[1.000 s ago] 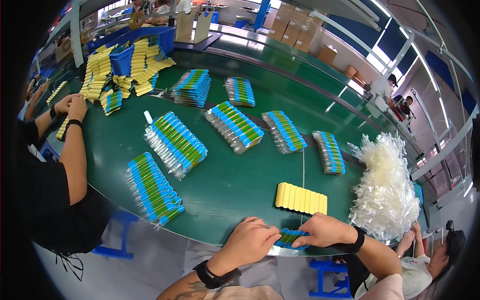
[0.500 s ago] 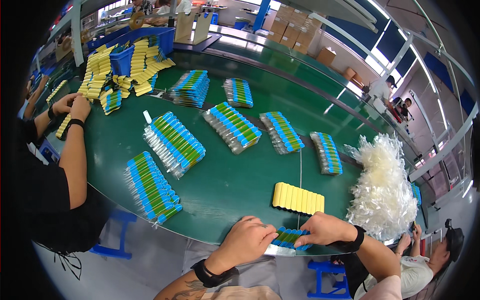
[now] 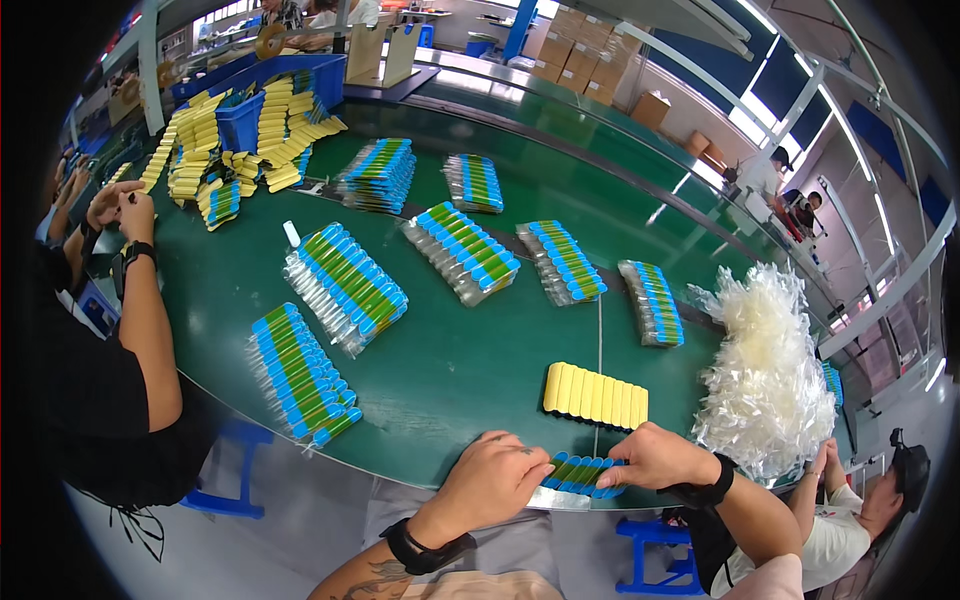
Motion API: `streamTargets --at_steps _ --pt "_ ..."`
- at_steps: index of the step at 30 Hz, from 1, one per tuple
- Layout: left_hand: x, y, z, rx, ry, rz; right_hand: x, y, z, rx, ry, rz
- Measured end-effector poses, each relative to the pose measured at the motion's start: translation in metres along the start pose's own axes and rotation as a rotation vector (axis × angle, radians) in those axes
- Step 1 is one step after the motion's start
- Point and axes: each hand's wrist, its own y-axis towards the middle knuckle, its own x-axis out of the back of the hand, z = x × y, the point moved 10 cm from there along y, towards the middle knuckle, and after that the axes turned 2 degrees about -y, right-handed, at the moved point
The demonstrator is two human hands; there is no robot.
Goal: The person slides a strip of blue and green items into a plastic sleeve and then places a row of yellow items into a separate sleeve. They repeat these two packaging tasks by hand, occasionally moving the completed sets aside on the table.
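Note:
At the near edge of the green table, a ribbed panel (image 3: 578,474) of narrow blue-and-green strips is stretched between my two hands. My left hand (image 3: 497,470) pinches its left end with thumb and fingers. Its right end is gripped by my right hand (image 3: 660,462), the thumb over the strips. Under the panel, along the table edge, a pale metallic strip (image 3: 560,500) shows. Just beyond my hands lies a stack of yellow ribbed panels (image 3: 597,396), touching neither hand.
Bundles of blue-and-green panels in clear sleeves (image 3: 350,278) lie across the table (image 3: 450,370). A heap of clear plastic sleeves (image 3: 765,375) stands at right, beside a person (image 3: 835,530). At left, another person's hands (image 3: 120,205) work near piled yellow panels (image 3: 195,165) and a blue bin (image 3: 240,125).
My right hand has shifted very slightly upward; my left has stayed put. The left person's hands have moved away from the yellow pile. The right person's hands have risen to the plastic heap.

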Motion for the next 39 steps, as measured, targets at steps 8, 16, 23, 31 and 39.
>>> streamTargets --at_steps 8,16,23,31,39 --pt "0.0 -0.001 0.005 0.06 -0.007 -0.005 0.006 -0.008 -0.018 -0.135 0.013 -0.107" --pt "0.0 -0.001 0.004 0.031 0.0 -0.011 0.007 -0.008 -0.011 -0.063 -0.019 -0.115" --pt "-0.002 0.0 0.001 0.007 0.01 -0.014 -0.005 -0.009 -0.021 -0.079 0.04 -0.051" --pt "-0.005 -0.002 0.012 0.071 0.028 0.008 -0.002 -0.013 -0.018 0.009 -0.05 -0.216" --pt "-0.006 0.001 0.011 0.141 0.013 0.01 0.0 -0.011 -0.021 -0.234 0.146 -0.22"
